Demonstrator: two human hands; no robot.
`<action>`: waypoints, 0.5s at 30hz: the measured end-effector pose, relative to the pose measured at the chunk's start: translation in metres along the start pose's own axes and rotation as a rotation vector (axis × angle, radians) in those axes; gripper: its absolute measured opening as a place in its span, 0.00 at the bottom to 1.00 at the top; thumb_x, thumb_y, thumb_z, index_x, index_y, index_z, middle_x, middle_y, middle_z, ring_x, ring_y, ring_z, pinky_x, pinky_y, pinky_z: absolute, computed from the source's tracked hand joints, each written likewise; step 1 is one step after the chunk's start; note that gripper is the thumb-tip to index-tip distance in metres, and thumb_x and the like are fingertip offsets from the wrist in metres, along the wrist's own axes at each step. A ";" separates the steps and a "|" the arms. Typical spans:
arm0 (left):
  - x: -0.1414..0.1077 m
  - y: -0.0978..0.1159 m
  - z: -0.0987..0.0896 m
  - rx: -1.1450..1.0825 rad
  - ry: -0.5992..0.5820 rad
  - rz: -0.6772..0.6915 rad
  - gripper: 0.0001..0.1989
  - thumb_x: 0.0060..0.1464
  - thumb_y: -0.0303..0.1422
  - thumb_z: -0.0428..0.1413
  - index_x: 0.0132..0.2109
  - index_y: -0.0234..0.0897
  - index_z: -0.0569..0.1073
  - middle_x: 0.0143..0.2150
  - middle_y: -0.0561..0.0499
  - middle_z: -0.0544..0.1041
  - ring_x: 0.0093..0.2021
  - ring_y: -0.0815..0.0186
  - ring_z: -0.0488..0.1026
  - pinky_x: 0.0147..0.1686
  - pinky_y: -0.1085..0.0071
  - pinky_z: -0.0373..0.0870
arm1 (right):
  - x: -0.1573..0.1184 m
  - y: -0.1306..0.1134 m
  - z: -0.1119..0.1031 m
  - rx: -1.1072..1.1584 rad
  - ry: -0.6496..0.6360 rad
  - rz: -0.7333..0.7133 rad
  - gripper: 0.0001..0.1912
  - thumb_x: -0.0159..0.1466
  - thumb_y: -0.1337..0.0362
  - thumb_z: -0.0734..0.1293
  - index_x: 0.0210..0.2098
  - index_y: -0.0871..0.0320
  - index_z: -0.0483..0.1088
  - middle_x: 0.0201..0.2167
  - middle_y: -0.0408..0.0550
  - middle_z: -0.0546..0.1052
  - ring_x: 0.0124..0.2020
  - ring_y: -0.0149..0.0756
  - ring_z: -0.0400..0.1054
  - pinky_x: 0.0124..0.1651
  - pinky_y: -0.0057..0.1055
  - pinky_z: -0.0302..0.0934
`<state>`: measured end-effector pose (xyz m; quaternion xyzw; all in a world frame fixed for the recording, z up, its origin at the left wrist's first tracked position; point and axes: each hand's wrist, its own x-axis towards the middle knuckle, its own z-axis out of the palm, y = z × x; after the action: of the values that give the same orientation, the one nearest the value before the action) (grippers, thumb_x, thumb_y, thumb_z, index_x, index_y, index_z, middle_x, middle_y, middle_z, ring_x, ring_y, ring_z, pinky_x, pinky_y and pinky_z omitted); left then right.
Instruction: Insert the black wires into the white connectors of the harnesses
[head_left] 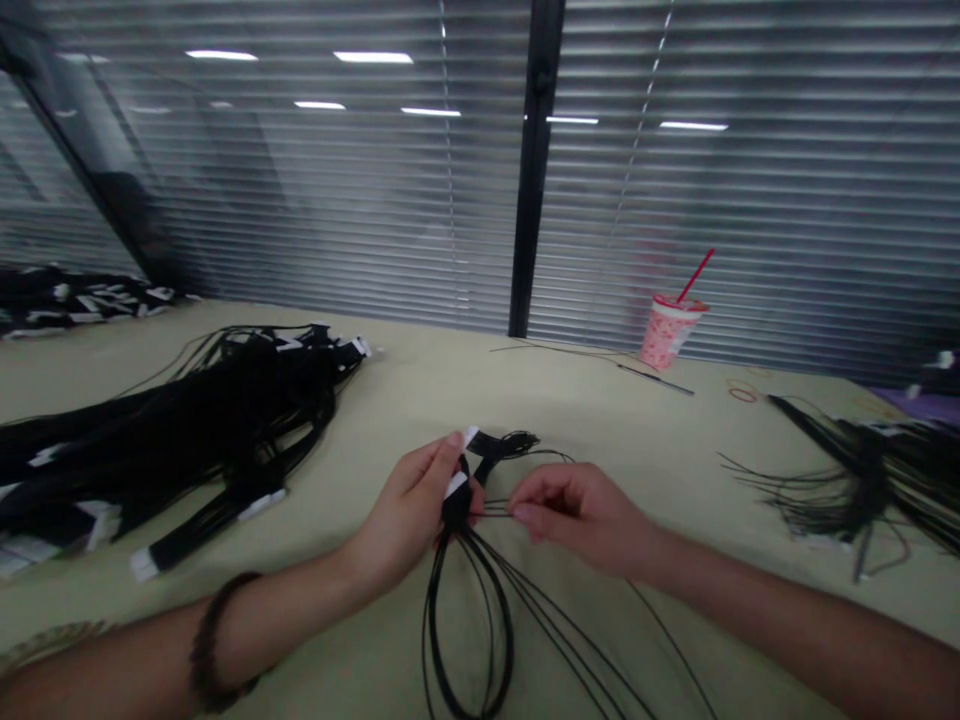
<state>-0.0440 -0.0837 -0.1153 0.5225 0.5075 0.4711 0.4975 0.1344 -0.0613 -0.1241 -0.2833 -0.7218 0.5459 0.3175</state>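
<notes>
The left hand point(405, 515) clenches a looped black wire bundle point(466, 625) at its white-tagged end while the right hand point(577, 515) pinches a few strands point(495, 509); the loops hang loose, with heaped bundles point(172, 440) left of the hands.

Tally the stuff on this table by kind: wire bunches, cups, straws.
Black wire bunches lying loose: 2 (left, right)
Black wire bunch held by left hand and right hand: 1
Pink cup: 1
Red straw: 1
Total: 5, leaving out a far-left dark heap, possibly a reflection.
</notes>
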 end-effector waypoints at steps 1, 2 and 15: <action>0.001 0.001 -0.001 -0.038 0.024 -0.034 0.19 0.55 0.45 0.43 0.26 0.35 0.63 0.17 0.55 0.67 0.15 0.72 0.59 0.12 0.78 0.53 | 0.003 -0.002 -0.009 0.186 -0.027 0.051 0.06 0.55 0.65 0.64 0.33 0.60 0.68 0.16 0.38 0.61 0.17 0.22 0.52 0.20 0.21 0.45; 0.001 0.002 -0.001 -0.068 0.044 -0.069 0.18 0.55 0.45 0.43 0.26 0.35 0.62 0.17 0.55 0.67 0.15 0.71 0.60 0.12 0.78 0.53 | 0.005 -0.006 -0.019 0.376 -0.051 0.082 0.08 0.54 0.66 0.64 0.35 0.59 0.68 0.15 0.35 0.58 0.15 0.21 0.48 0.18 0.20 0.42; 0.003 0.008 0.001 -0.136 0.058 -0.148 0.17 0.54 0.43 0.44 0.26 0.36 0.62 0.15 0.55 0.67 0.15 0.72 0.60 0.14 0.77 0.55 | 0.003 -0.044 -0.100 0.827 0.303 -0.092 0.05 0.50 0.70 0.61 0.26 0.58 0.67 0.17 0.37 0.61 0.15 0.16 0.54 0.17 0.13 0.49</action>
<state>-0.0423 -0.0810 -0.1076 0.4347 0.5259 0.4814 0.5503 0.2067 -0.0093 -0.0607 -0.1767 -0.3997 0.7264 0.5304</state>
